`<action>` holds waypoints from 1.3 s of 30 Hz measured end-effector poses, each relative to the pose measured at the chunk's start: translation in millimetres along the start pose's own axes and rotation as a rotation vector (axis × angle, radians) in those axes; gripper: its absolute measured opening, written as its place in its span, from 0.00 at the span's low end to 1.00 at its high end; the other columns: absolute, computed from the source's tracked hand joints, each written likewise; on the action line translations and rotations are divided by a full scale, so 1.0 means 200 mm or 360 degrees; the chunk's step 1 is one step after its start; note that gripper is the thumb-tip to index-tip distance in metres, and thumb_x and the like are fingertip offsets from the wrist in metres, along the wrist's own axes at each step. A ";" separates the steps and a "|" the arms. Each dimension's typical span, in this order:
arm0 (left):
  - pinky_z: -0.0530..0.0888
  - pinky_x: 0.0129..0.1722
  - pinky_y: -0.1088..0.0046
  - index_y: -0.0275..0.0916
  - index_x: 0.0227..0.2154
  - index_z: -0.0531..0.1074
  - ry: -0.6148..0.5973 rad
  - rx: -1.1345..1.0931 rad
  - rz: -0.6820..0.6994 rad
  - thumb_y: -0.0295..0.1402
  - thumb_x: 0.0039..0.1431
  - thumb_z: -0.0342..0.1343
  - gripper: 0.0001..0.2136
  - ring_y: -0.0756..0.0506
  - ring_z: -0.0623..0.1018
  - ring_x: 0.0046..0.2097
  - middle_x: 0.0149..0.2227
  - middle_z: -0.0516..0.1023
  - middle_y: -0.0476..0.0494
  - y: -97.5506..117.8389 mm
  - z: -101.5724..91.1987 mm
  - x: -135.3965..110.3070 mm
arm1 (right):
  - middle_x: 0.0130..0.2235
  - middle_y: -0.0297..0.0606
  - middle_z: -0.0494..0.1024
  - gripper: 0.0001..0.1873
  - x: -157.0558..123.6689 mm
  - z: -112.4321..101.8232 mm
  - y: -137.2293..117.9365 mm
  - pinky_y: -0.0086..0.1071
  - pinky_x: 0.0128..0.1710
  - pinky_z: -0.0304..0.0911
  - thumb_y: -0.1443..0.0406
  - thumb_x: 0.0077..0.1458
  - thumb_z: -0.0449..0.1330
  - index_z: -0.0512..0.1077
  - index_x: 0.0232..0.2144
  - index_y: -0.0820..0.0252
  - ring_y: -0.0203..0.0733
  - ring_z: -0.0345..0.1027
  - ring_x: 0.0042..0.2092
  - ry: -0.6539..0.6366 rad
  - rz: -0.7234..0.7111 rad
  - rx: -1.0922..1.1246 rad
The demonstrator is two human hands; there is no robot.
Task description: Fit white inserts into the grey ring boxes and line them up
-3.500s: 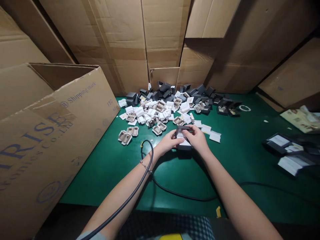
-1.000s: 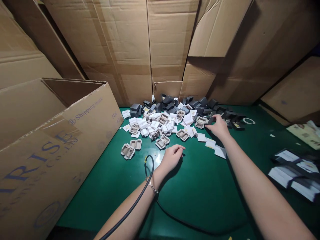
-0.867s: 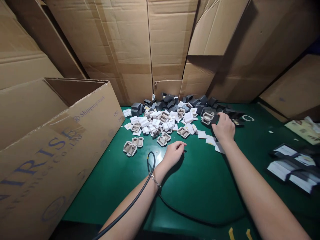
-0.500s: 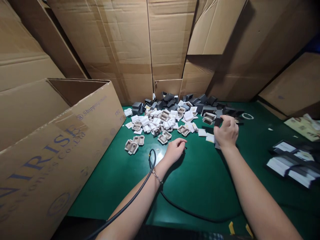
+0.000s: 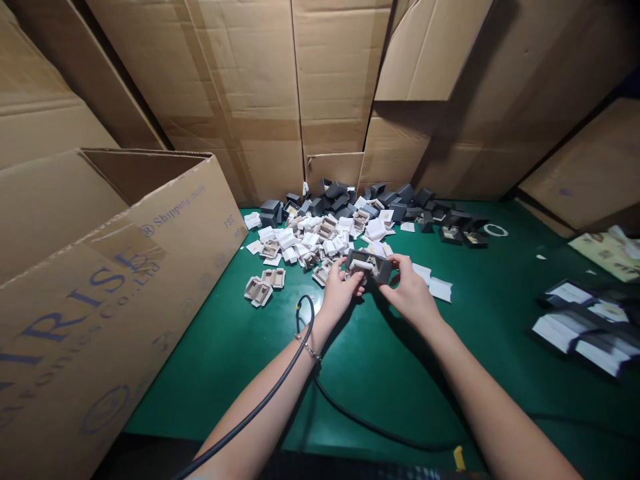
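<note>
Both my hands hold one small black box [image 5: 384, 269] above the green table. The box is open at the top, and a pale insert [image 5: 361, 265] shows inside it. My left hand [image 5: 342, 292] grips its left end, with the thumb over the front edge by the insert. My right hand [image 5: 409, 291] pinches the right end between thumb and fingers. Just behind the box lies a heap of white folded papers and grey moulded trays [image 5: 326, 228]. Flat white cards [image 5: 441, 289] rest right of my right hand.
Several black boxes [image 5: 336, 191] are piled along the cardboard wall. A large carton [image 5: 165, 247] stands at left. Black boxes with white inserts [image 5: 560, 331] lie at right, near a white ring [image 5: 495, 230]. A black cable [image 5: 260, 407] crosses my left forearm.
My right hand has come left from the right side of the heap, bringing a black box to my left hand. My left hand has closed on it too.
</note>
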State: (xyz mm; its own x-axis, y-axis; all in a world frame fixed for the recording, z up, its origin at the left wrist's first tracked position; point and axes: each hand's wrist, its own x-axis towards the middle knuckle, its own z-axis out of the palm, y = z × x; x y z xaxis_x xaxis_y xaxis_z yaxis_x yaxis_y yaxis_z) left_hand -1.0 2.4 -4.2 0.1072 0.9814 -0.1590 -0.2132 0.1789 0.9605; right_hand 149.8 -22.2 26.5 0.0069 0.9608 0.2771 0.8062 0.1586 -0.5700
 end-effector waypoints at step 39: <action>0.69 0.51 0.69 0.37 0.45 0.69 0.0186 -0.0042 0.0362 0.34 0.59 0.48 0.14 0.44 0.73 0.50 0.48 0.75 0.41 0.01 -0.01 -0.02 | 0.49 0.50 0.74 0.20 0.06 -0.10 0.17 0.45 0.48 0.62 0.64 0.55 0.51 0.73 0.47 0.63 0.53 0.69 0.48 -0.0102 0.0210 -0.0638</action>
State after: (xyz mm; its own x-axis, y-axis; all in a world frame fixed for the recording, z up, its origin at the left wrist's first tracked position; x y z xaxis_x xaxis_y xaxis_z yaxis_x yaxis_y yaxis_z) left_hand -3.6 -0.5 -1.9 -0.0591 0.9977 0.0335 -0.2442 -0.0470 0.9686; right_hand 188.7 -9.4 26.8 0.0990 0.9812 0.1659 0.9671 -0.0556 -0.2482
